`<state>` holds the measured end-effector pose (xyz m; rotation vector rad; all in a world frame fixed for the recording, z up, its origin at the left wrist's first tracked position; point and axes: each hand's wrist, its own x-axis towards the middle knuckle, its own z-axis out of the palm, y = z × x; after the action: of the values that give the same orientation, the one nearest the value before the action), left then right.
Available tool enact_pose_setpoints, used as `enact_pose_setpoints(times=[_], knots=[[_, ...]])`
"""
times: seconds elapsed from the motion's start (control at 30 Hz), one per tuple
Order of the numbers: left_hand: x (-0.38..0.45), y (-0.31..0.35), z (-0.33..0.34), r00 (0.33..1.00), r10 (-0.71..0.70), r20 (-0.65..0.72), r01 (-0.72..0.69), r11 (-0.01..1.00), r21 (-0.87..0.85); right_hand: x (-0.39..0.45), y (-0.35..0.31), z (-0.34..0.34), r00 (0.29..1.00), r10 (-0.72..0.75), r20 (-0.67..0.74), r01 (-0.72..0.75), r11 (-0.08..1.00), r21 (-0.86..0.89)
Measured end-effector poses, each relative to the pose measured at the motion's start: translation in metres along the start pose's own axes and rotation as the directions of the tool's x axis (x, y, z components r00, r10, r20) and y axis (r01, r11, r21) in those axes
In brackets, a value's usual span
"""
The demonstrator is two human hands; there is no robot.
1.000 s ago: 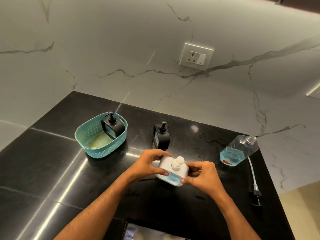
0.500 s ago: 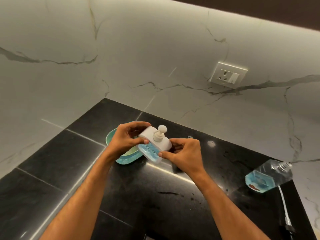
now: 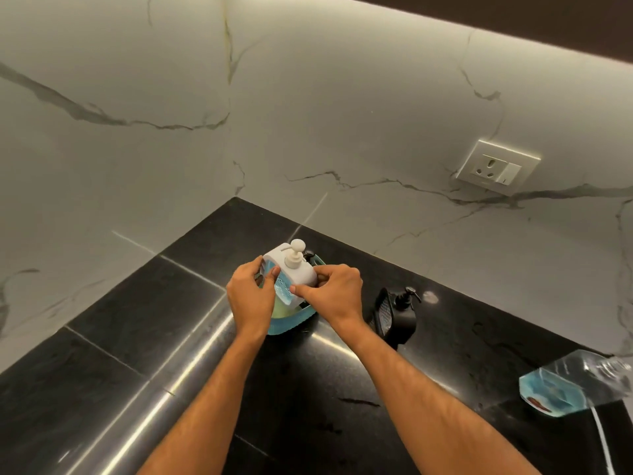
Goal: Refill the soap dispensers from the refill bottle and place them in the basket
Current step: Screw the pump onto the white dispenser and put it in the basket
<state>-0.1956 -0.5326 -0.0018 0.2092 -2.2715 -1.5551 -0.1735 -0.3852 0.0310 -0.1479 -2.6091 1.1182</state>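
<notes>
A white soap dispenser (image 3: pixel 293 270) with blue soap showing in its lower part is held tilted over the teal basket (image 3: pixel 289 319). My left hand (image 3: pixel 251 301) grips its left side and my right hand (image 3: pixel 331 294) pinches its right side. The basket is mostly hidden behind my hands; the black pump top of a dispenser (image 3: pixel 309 254) inside it peeks out behind the white one. A second black dispenser (image 3: pixel 396 314) stands on the black counter to the right of the basket. The clear refill bottle (image 3: pixel 570 385) lies on its side at far right with a little blue soap left.
The black stone counter (image 3: pixel 137 337) meets marble walls at a corner behind the basket. A wall socket (image 3: pixel 496 167) sits on the right wall. A thin white pump tube (image 3: pixel 604 440) lies by the refill bottle near the counter's right edge.
Both hands have carried the white dispenser from the middle of the counter leftward to above the basket. The view has swung left with them.
</notes>
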Motion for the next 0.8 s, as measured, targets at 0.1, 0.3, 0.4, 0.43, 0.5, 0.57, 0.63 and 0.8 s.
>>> enact_pose_setpoints(times=[0.1,0.3,0.4,0.43,0.5,0.57,0.63,0.8], knots=[[-0.001,-0.005,0.009,0.997,-0.065,0.05,0.063,0.997,0.047,0.001,0.006,0.012,0.999,0.034,0.024,-0.033,0.999,-0.024],[0.006,-0.029,0.021,0.93,-0.136,0.341,0.124,0.991,0.057,-0.001,0.015,0.028,0.996,0.08,0.048,-0.078,0.996,-0.029],[0.01,-0.035,0.025,0.89,-0.184,0.418,0.151,0.982,0.112,0.001,0.021,0.031,0.993,0.094,0.066,-0.091,0.995,-0.04],[0.011,-0.037,0.027,0.883,-0.201,0.425,0.156,0.978,0.138,0.002,0.022,0.033,0.992,0.095,0.077,-0.092,0.995,-0.046],[0.012,-0.041,0.033,0.883,-0.229,0.409,0.16,0.968,0.195,0.005,0.023,0.034,0.99,0.098,0.099,-0.092,0.994,-0.066],[0.013,-0.04,0.038,0.89,-0.237,0.39,0.151,0.959,0.238,0.008,0.024,0.035,0.987,0.113,0.112,-0.104,0.991,-0.085],[0.013,-0.037,0.038,0.89,-0.248,0.382,0.151,0.952,0.266,0.011,0.026,0.037,0.985,0.117,0.123,-0.105,0.989,-0.102],[0.012,-0.039,0.04,0.885,-0.244,0.397,0.148,0.955,0.258,0.014,0.033,0.044,0.99,0.068,0.12,-0.045,0.982,-0.184]])
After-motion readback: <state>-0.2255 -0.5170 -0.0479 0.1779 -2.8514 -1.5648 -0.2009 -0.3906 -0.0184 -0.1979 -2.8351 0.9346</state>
